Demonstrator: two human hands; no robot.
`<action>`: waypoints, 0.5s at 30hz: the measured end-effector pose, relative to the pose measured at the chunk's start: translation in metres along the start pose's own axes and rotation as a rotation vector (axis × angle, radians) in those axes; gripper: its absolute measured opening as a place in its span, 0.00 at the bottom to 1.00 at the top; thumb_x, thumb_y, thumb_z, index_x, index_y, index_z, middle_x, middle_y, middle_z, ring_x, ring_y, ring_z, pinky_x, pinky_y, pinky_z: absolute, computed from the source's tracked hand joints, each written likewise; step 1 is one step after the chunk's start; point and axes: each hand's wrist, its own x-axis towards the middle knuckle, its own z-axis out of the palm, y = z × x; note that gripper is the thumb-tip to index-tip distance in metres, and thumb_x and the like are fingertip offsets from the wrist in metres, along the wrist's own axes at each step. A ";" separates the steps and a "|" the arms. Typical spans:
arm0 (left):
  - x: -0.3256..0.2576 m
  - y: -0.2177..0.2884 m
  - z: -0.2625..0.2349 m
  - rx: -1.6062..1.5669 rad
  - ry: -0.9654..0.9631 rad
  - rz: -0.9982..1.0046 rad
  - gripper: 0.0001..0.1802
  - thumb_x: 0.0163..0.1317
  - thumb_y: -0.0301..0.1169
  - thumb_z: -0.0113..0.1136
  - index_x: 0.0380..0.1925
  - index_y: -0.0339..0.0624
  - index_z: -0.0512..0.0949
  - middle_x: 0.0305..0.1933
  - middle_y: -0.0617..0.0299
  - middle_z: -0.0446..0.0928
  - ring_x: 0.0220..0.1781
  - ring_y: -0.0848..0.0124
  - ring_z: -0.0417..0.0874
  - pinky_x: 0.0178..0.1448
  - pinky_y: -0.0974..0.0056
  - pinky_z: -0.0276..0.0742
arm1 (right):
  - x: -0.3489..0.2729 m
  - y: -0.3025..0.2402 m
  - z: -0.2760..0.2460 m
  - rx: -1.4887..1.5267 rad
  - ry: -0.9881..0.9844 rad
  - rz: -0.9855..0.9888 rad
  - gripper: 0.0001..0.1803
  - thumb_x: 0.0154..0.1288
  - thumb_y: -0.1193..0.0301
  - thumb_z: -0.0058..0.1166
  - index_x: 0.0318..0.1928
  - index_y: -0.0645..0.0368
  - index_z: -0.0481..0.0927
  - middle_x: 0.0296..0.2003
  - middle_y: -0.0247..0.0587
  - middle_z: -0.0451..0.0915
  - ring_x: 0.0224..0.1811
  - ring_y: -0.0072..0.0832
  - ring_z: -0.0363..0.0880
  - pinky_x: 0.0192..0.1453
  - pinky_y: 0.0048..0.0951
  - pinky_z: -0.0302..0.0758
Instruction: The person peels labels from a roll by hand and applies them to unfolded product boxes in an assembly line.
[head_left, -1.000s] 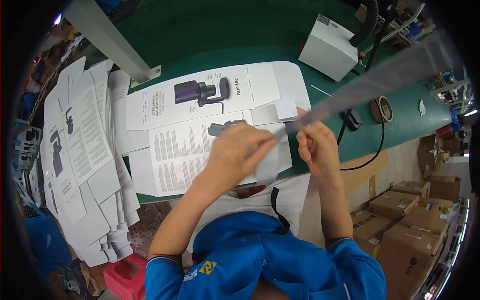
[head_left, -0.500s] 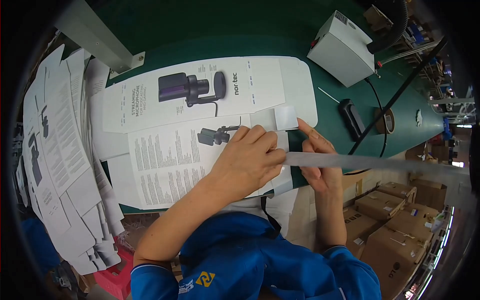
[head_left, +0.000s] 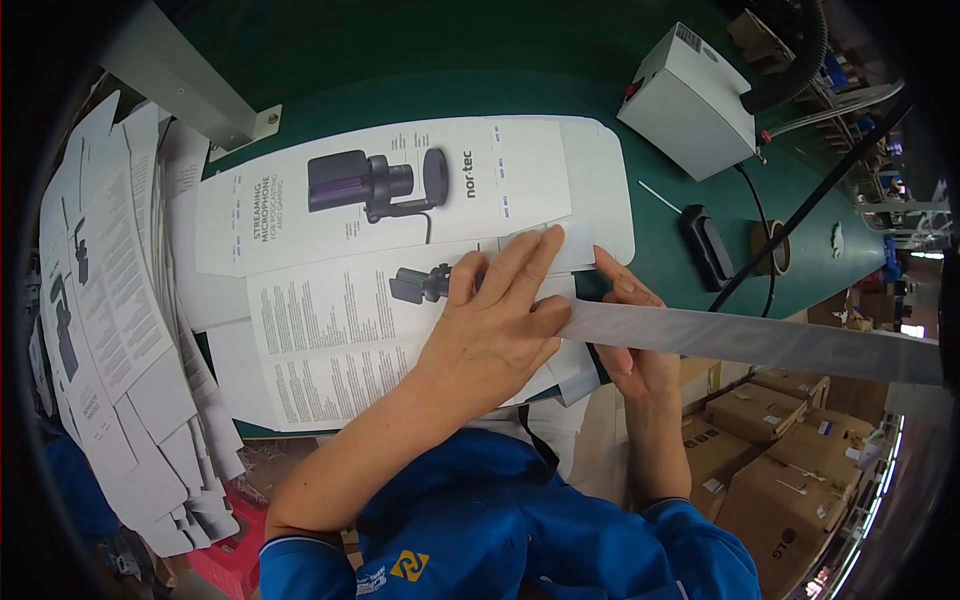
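Observation:
A flattened white printed carton (head_left: 340, 335) with microphone pictures lies before me. My left hand (head_left: 490, 320) rests palm down on its right part. Its longer fingers stretch over a small pale tape piece (head_left: 574, 246) at the flap edge, while its thumb side pins the end of a long translucent tape strip (head_left: 750, 338). The strip runs off to the right edge. Just right of the carton is my right hand (head_left: 640, 365), index finger stretched toward the tape piece, other fingers curled and partly behind the strip. I see nothing held in it. Another tape piece (head_left: 578, 385) hangs at the carton's near right edge.
A stack of flat cartons (head_left: 120, 330) stands at left, beside a metal post (head_left: 190, 80). On the green table (head_left: 450, 65) are a grey box-shaped device (head_left: 690, 105), a black-handled tool (head_left: 706, 247) and a tape roll (head_left: 770, 247). Brown boxes (head_left: 790, 500) are stacked at lower right.
My left hand's curled fingers have straightened forward onto the tape piece. The strip now hangs lower and looks wider toward the right. The carton has shifted slightly left.

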 end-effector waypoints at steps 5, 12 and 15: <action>0.001 0.001 0.003 0.046 -0.078 -0.085 0.14 0.54 0.37 0.69 0.38 0.47 0.78 0.78 0.52 0.58 0.76 0.56 0.56 0.73 0.46 0.50 | 0.000 0.004 -0.001 -0.051 -0.032 -0.056 0.28 0.77 0.70 0.41 0.68 0.79 0.60 0.19 0.36 0.75 0.10 0.21 0.68 0.10 0.18 0.59; 0.000 0.000 0.005 0.031 -0.051 -0.121 0.14 0.54 0.36 0.69 0.38 0.46 0.78 0.77 0.56 0.59 0.74 0.56 0.58 0.73 0.46 0.49 | -0.012 -0.001 0.006 -0.687 -0.019 -0.139 0.27 0.71 0.76 0.41 0.70 0.67 0.65 0.31 0.43 0.83 0.17 0.17 0.75 0.16 0.14 0.64; 0.000 0.001 0.006 0.050 -0.044 -0.118 0.15 0.53 0.37 0.69 0.38 0.45 0.78 0.77 0.56 0.60 0.73 0.56 0.59 0.73 0.46 0.49 | -0.001 0.013 -0.008 -0.782 0.121 -0.611 0.27 0.70 0.81 0.41 0.70 0.67 0.65 0.36 0.42 0.83 0.20 0.14 0.75 0.18 0.14 0.66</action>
